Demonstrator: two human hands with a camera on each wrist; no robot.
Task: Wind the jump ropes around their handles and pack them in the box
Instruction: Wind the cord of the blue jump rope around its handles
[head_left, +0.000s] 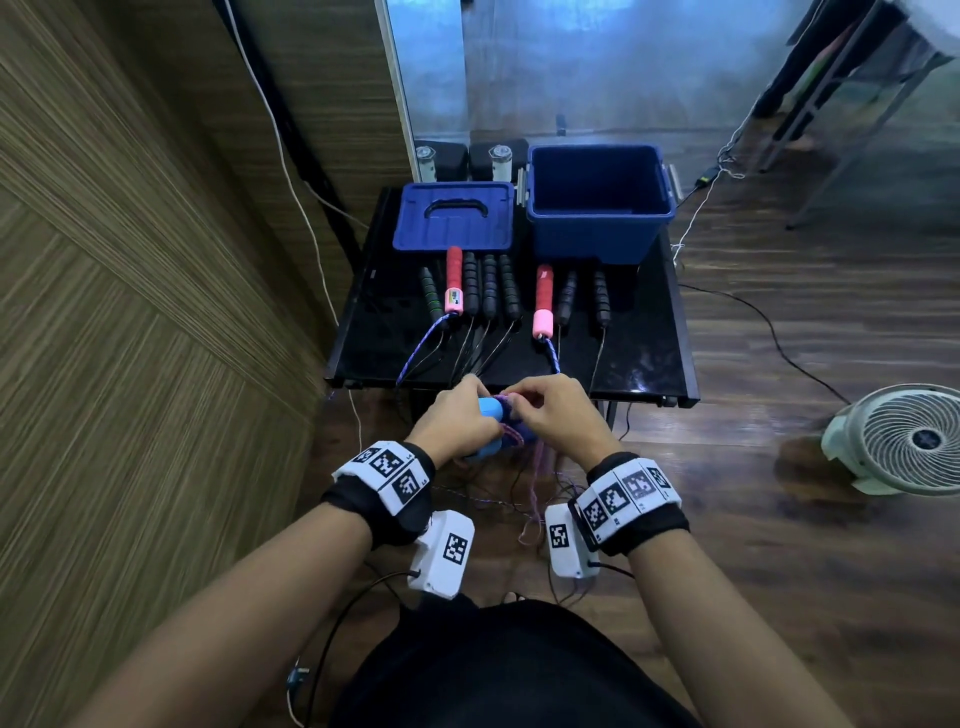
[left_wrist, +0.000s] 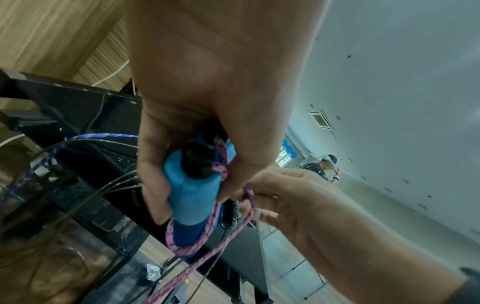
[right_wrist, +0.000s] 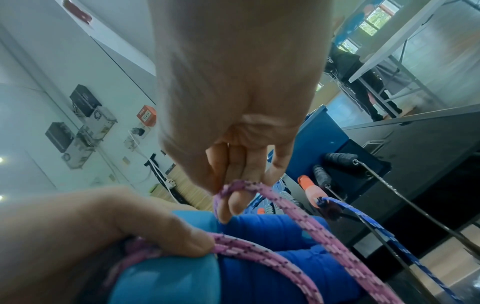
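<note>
Left hand (head_left: 457, 415) grips blue handles (left_wrist: 193, 197) near the table (head_left: 644, 358); right hand (head_left: 556, 410) pinches pink rope (right_wrist: 262, 190), winding; next likely another snug loop.

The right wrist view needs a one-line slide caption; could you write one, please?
Right hand pinches the pink rope above the blue handles gripped by the left hand.

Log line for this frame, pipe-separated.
step: winding | left hand grips blue handles | right hand pinches pink rope | box empty, lid off
</note>
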